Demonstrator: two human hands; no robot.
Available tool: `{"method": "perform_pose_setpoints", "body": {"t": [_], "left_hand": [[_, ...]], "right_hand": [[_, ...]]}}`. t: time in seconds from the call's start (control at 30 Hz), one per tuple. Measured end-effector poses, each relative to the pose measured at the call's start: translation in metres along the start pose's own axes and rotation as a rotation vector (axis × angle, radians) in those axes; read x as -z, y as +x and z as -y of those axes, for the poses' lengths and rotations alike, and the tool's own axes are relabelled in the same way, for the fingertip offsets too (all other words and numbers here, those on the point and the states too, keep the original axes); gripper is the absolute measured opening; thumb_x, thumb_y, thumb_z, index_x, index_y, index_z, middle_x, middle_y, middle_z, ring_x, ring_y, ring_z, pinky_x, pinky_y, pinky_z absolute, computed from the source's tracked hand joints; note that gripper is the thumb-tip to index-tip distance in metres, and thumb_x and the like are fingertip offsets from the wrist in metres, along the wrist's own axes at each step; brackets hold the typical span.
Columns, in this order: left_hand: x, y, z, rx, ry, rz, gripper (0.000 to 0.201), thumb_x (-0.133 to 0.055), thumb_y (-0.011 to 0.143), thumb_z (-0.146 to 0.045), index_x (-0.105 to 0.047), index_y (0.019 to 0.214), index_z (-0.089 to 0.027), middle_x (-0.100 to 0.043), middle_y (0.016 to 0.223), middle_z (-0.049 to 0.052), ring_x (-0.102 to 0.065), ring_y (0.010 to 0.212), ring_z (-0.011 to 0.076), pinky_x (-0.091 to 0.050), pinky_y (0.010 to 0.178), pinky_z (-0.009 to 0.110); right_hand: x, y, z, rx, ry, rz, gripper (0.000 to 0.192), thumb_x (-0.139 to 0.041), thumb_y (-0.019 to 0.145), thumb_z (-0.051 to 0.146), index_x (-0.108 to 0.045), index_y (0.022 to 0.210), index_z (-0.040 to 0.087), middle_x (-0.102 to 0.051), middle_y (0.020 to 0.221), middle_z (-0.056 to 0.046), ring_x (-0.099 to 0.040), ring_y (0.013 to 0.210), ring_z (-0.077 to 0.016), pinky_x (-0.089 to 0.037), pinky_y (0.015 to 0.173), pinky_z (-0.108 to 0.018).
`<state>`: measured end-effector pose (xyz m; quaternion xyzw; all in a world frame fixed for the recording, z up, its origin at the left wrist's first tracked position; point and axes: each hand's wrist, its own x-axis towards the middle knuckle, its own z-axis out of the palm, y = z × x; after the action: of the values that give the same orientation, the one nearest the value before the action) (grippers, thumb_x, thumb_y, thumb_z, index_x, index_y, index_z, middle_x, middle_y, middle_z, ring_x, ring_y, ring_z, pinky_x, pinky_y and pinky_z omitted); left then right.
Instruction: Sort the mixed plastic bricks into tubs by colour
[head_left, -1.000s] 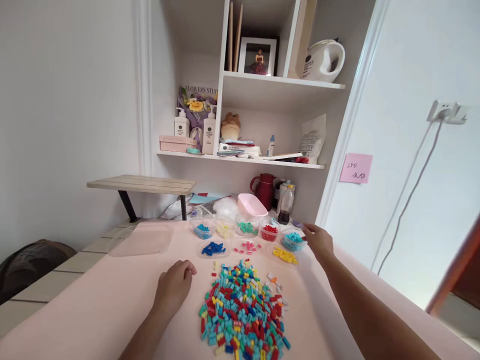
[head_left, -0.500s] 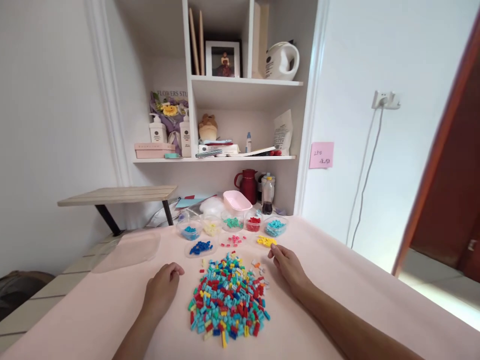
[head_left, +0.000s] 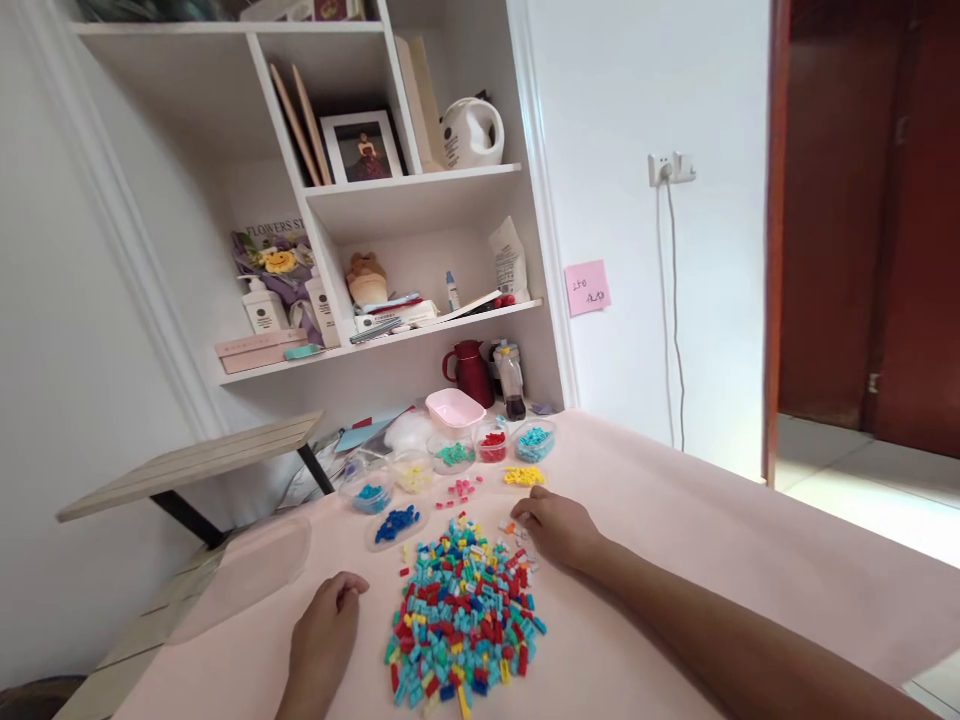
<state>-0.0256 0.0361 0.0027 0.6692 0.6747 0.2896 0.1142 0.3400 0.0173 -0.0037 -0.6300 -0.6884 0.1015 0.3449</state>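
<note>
A heap of small coloured bricks [head_left: 463,615] lies on the pink table [head_left: 675,530] in front of me. My left hand [head_left: 326,635] rests on the table left of the heap, fingers curled, holding nothing I can see. My right hand [head_left: 555,525] lies palm down at the heap's upper right edge, fingertips among a few loose white and orange pieces. Beyond the heap stand small clear bowls of sorted bricks: blue [head_left: 371,495], pale yellow [head_left: 412,477], green [head_left: 454,455], red [head_left: 492,441], teal [head_left: 534,440]. Flat lids hold dark blue [head_left: 397,522], pink [head_left: 461,489] and yellow [head_left: 523,477] pieces.
A clear lid [head_left: 247,565] lies at the table's left. A pink tub [head_left: 454,408], red jug [head_left: 472,370] and bottle [head_left: 513,385] stand behind the bowls under white shelves. A small wooden table [head_left: 195,465] is at left; a brown door [head_left: 862,230] at right.
My right hand drew back from the teal bowl to the heap's upper right edge. The view swung right and tilted. My left hand stayed beside the heap.
</note>
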Motion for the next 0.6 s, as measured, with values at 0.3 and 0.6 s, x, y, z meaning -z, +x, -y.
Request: {"method": "perform_pose_setpoints", "body": {"t": [0.3,0.6], "left_hand": [[0.003,0.004,-0.003,-0.007,0.033,0.0,0.024,-0.042,0.083,-0.023,-0.066,0.082,-0.026,-0.073,0.096,-0.002,-0.066,0.092,0.0175,-0.048,0.077,0.025],[0.004,0.002,-0.005,0.0,0.011,0.013,0.025,-0.041,0.083,-0.024,-0.066,0.084,-0.025,-0.072,0.098,-0.001,-0.065,0.093,0.0176,-0.047,0.079,0.026]], "right_hand": [[0.01,0.004,-0.002,0.147,0.038,0.133,0.022,-0.059,0.078,0.025,-0.076,0.091,0.028,-0.073,0.091,-0.002,-0.062,0.087,-0.0218,-0.041,0.072,-0.028],[0.018,0.005,-0.006,0.188,0.096,0.185,0.022,-0.06,0.075,0.023,-0.076,0.089,0.027,-0.074,0.092,-0.001,-0.063,0.084,-0.0209,-0.042,0.073,-0.028]]}}
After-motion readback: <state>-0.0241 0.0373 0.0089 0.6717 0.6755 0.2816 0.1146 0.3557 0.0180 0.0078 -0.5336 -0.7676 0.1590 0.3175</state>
